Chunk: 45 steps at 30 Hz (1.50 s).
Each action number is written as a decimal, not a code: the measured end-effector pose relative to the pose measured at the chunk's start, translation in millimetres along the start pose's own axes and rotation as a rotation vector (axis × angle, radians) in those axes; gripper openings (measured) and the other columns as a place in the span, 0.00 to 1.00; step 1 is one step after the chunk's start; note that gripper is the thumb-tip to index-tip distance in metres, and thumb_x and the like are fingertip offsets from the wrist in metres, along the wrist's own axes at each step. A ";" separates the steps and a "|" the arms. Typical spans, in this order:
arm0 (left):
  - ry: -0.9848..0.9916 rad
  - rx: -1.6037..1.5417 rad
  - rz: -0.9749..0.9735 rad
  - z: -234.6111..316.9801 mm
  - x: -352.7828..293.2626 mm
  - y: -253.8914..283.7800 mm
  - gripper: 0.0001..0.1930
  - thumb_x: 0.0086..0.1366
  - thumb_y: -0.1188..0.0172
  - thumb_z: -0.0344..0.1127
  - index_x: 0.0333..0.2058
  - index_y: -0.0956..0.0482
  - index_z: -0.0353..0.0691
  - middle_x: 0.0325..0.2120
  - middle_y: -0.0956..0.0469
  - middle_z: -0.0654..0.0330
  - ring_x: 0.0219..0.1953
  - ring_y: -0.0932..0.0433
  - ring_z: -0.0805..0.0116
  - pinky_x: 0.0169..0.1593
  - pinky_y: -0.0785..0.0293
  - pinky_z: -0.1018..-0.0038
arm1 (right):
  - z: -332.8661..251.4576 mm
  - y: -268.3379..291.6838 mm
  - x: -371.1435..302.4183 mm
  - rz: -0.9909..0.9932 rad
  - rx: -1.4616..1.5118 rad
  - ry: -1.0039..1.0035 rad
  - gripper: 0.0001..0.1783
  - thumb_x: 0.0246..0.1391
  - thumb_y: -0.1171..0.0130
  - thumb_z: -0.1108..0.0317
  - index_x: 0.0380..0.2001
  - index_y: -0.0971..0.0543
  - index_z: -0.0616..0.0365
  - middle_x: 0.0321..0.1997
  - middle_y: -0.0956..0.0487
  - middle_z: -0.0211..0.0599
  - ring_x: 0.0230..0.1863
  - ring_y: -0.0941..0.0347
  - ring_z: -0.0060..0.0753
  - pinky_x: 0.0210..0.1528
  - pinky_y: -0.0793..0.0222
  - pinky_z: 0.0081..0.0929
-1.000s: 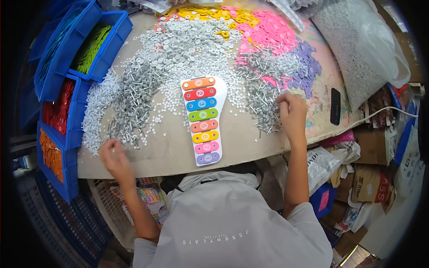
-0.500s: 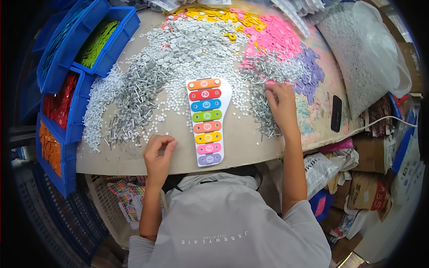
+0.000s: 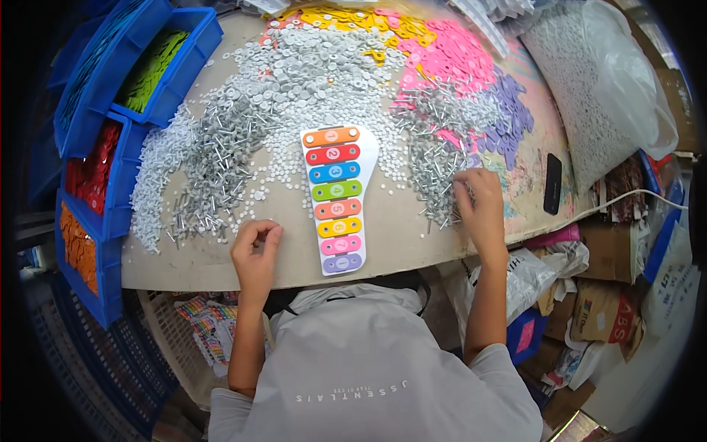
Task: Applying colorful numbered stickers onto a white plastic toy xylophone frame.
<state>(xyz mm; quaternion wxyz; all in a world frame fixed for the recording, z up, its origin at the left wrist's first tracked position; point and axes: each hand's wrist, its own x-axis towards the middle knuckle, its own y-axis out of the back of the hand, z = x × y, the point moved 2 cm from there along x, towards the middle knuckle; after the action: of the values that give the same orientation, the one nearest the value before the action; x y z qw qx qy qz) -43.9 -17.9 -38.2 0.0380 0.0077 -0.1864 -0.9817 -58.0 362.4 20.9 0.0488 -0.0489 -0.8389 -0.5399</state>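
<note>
The round worktable (image 3: 221,265) carried, across its far half, a broad heap of small white washers (image 3: 309,74), bordered at the far right by pink foam discs (image 3: 449,55), yellow discs (image 3: 346,15) and purple discs (image 3: 508,118). Blue bins (image 3: 110,214) stood along the table's left edge, holding green, red and orange pieces. A large clear bag of white parts (image 3: 596,96) lay at the right, with a dark phone (image 3: 552,184) near it on the table edge. Two piles of grey metal pins flanked the centre: the left pin pile (image 3: 213,177) and the right pin pile (image 3: 442,162). Between them lay the toy xylophone (image 3: 335,199), a white tapered board bearing eight coloured bars, orange at the far end to purple at the near end. The left hand (image 3: 256,250) rested on the bare table just left of the xylophone's lower bars, apart from it, fingers curled with thumb and fingertips pinched together; whether a small part sat in the pinch could not be told. The right hand (image 3: 482,210) lay palm-down on the near edge of the right pin pile, fingers bent into the pins, to the right of the xylophone and not touching it; whether it gripped any pins could not be told.
</note>
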 end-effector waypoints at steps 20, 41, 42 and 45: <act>0.023 0.014 0.015 -1.4 1.9 -4.0 0.03 0.66 0.35 0.27 0.35 0.19 0.35 0.28 0.24 0.70 0.28 0.32 0.84 0.33 0.36 0.84 | -18.6 -19.7 13.0 0.220 0.022 0.049 0.05 0.53 0.34 0.71 0.31 0.19 0.60 0.39 0.23 0.37 0.46 0.29 0.43 0.51 0.37 0.38; 0.156 -0.325 -0.052 14.4 9.4 -3.5 0.03 0.64 0.35 0.25 0.35 0.19 0.32 0.31 0.21 0.67 0.33 0.27 0.81 0.38 0.32 0.83 | -21.1 -18.1 34.7 -0.084 -0.079 -0.011 0.02 0.53 0.38 0.73 0.28 0.22 0.57 0.26 0.26 0.33 0.30 0.32 0.33 0.36 0.38 0.32; 0.174 -0.383 -0.087 15.5 12.4 -4.8 0.03 0.64 0.35 0.25 0.36 0.18 0.32 0.31 0.20 0.65 0.33 0.25 0.80 0.38 0.30 0.83 | -17.7 -15.2 33.9 -0.163 0.108 -0.207 0.03 0.56 0.41 0.72 0.28 0.23 0.57 0.22 0.29 0.29 0.24 0.34 0.26 0.29 0.40 0.27; 0.273 -0.484 -0.155 32.1 28.7 -9.1 0.06 0.65 0.36 0.26 0.39 0.17 0.31 0.31 0.19 0.62 0.33 0.23 0.79 0.36 0.28 0.82 | -22.7 -3.6 35.2 -0.180 0.670 -0.346 0.07 0.61 0.45 0.71 0.28 0.25 0.56 0.20 0.34 0.19 0.19 0.43 0.14 0.23 0.50 0.17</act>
<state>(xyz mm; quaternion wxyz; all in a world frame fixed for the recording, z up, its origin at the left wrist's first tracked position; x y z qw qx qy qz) -74.1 0.0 -11.6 -0.0117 0.1448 0.0614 -0.9875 -92.6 341.3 31.8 -0.1277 -0.0466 -0.9656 -0.2218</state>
